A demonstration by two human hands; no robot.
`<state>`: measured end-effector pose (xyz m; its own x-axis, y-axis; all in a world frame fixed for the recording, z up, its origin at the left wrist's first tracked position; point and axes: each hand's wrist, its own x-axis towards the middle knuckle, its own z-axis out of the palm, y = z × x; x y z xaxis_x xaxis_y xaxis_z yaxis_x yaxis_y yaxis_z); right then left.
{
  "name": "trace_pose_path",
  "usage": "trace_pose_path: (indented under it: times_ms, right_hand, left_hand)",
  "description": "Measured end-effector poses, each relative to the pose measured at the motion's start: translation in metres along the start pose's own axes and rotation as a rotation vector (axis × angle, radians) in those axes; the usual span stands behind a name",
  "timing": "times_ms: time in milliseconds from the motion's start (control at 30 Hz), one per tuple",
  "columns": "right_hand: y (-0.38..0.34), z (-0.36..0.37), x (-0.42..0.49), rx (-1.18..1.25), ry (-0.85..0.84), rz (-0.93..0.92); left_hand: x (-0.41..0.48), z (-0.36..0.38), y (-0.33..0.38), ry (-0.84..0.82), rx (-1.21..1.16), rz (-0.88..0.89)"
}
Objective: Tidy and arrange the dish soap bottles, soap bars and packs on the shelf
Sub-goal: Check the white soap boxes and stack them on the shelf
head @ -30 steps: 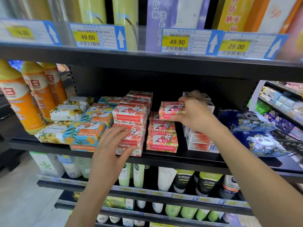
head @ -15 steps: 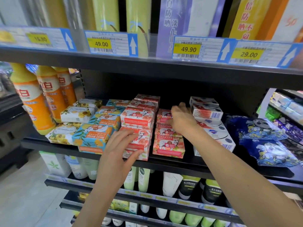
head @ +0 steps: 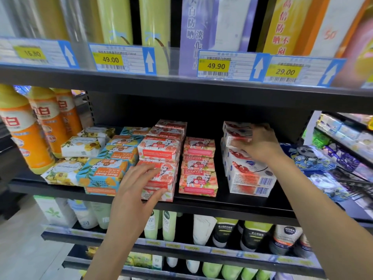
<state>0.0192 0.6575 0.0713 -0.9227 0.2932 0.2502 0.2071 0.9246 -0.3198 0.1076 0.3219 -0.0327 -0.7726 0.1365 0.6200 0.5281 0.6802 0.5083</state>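
Having shifted to white boxes (head: pixel 238 131), right hand (head: pixel 260 145).

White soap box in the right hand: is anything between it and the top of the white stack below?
Nothing visible. The right hand holds the white soap box directly above the white stack, with no other item between them; the pink goat soap packs sit apart to the left.

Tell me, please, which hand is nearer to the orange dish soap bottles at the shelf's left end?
The left hand: it rests on the goat soap boxes, right of the orange bottles. The right hand grips white soap boxes much farther right.
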Motion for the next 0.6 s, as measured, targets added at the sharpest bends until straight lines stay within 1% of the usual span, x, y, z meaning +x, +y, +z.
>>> trace_pose_path:
  times_ms: [100,167,367,500,600]
  right_hand:
    - [0.009,0.005,0.003,0.086,-0.035,-0.006]
    - [0.011,0.008,0.005,0.112,-0.026,-0.003]
    - [0.013,0.010,0.008,0.125,-0.029,0.023]
    - [0.011,-0.001,-0.005,0.177,-0.009,0.025]
    - [0.009,-0.009,-0.030,0.271,0.062,-0.004]
  left_hand:
    - [0.001,0.000,0.000,-0.006,0.006,-0.010]
    - [0.001,0.000,0.001,-0.005,0.011,-0.007]
    - [0.001,-0.001,0.001,0.010,0.026,0.006]
    - [0.002,-0.002,0.000,0.018,0.109,0.024]
    - [0.004,-0.002,0.001,0.022,0.169,0.065]
